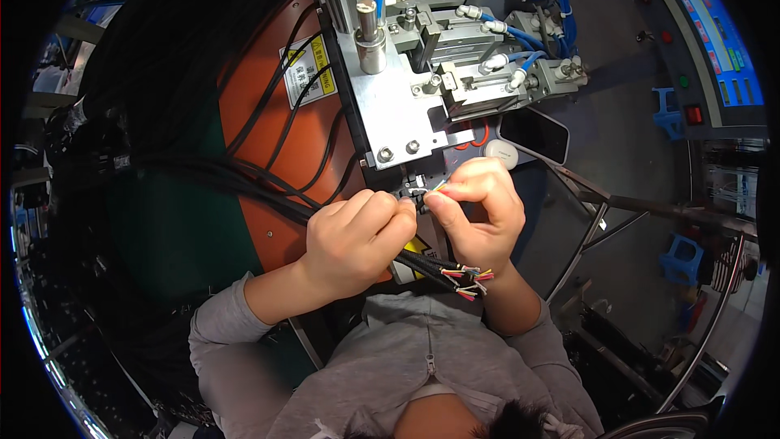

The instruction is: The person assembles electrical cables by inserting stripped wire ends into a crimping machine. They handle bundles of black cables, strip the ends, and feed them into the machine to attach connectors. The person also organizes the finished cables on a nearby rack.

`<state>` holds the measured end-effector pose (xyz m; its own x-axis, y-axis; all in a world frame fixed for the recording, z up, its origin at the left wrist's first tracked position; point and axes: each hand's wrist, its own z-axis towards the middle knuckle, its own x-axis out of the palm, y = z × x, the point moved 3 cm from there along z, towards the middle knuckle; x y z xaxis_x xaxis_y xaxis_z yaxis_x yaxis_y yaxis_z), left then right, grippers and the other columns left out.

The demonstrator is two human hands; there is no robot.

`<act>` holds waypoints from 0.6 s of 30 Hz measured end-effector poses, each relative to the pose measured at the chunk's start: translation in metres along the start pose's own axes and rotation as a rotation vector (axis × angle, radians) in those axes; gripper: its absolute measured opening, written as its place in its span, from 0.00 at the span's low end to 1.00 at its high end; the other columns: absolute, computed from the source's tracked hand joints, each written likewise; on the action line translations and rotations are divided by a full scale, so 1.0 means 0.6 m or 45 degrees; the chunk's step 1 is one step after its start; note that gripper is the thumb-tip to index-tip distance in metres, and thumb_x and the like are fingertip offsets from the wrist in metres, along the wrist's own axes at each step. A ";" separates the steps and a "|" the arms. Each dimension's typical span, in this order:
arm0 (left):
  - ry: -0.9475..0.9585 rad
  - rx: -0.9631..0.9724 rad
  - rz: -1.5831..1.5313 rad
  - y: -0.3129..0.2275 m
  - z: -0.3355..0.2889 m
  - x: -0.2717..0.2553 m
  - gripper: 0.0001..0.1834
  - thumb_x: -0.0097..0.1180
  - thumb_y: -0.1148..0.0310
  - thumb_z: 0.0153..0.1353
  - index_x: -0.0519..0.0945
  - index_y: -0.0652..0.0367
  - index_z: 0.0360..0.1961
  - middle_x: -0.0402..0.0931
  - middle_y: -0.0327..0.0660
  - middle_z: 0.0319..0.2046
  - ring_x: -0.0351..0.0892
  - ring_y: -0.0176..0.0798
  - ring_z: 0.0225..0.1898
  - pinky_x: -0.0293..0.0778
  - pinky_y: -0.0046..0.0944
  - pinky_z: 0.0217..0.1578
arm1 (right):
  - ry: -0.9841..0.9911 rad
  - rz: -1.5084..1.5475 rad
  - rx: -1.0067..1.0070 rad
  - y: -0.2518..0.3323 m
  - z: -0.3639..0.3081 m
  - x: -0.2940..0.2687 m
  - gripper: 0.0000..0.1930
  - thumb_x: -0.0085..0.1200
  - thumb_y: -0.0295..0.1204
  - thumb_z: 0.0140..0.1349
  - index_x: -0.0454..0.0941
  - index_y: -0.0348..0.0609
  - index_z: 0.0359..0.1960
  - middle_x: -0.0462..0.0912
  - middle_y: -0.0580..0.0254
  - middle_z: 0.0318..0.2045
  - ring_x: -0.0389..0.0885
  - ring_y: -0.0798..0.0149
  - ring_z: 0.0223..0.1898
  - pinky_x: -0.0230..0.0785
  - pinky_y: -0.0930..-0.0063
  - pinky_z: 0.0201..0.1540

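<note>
My left hand (357, 236) is closed around black cables (244, 181) that come in from the left. Several of them pass beneath it and end at the lower right in split coloured wire ends (467, 278), red, yellow, white and black. Close to its fingertips my right hand (486, 210) pinches thin coloured wires (441, 186) between thumb and forefinger. Both hands meet just below the front edge of a metal machine plate (394, 110). Small fittings (417, 183) sit behind the fingertips, partly hidden by them.
Pneumatic cylinders with blue hoses (520, 36) rise behind the plate. An orange panel (252, 126) with a warning label (309, 73) lies left. A phone (536, 135) and a round white case (501, 151) rest right of the plate. A lit screen (715, 41) stands far right, near blue stools (681, 260).
</note>
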<state>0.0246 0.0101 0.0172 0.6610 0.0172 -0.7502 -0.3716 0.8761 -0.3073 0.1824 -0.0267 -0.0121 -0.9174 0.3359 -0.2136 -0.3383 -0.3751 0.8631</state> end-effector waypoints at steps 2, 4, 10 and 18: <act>-0.019 0.023 0.040 0.003 0.003 -0.003 0.10 0.60 0.73 0.46 0.80 0.60 0.33 0.69 0.33 0.24 0.69 0.29 0.20 0.62 0.29 0.16 | 0.081 -0.051 0.079 -0.002 0.003 -0.010 0.06 0.61 0.20 0.52 0.74 0.38 0.27 0.75 0.61 0.28 0.71 0.70 0.32 0.64 0.80 0.36; -0.004 0.035 0.073 0.001 0.004 -0.003 0.13 0.60 0.74 0.45 0.81 0.61 0.36 0.70 0.34 0.23 0.70 0.29 0.20 0.62 0.29 0.17 | 0.149 0.154 0.360 -0.014 0.000 -0.019 0.06 0.60 0.22 0.54 0.73 0.38 0.27 0.74 0.62 0.29 0.70 0.72 0.33 0.63 0.81 0.36; 0.123 0.050 0.176 -0.014 -0.006 0.003 0.18 0.59 0.74 0.46 0.83 0.59 0.42 0.69 0.33 0.22 0.70 0.29 0.20 0.62 0.28 0.17 | 0.297 0.407 0.615 -0.049 -0.015 -0.034 0.03 0.58 0.20 0.57 0.76 0.34 0.30 0.77 0.60 0.33 0.73 0.72 0.36 0.65 0.79 0.40; 0.320 -0.027 0.399 -0.018 -0.011 0.024 0.22 0.57 0.73 0.46 0.82 0.58 0.46 0.60 0.32 0.22 0.61 0.28 0.20 0.57 0.28 0.16 | 0.216 -0.453 0.071 -0.034 0.006 0.001 0.03 0.59 0.20 0.53 0.78 0.35 0.26 0.79 0.57 0.23 0.76 0.61 0.26 0.68 0.72 0.31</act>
<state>0.0337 -0.0023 0.0061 0.3345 0.1612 -0.9285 -0.5452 0.8368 -0.0511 0.1895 -0.0155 -0.0278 -0.7680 0.2873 -0.5723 -0.6337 -0.2121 0.7439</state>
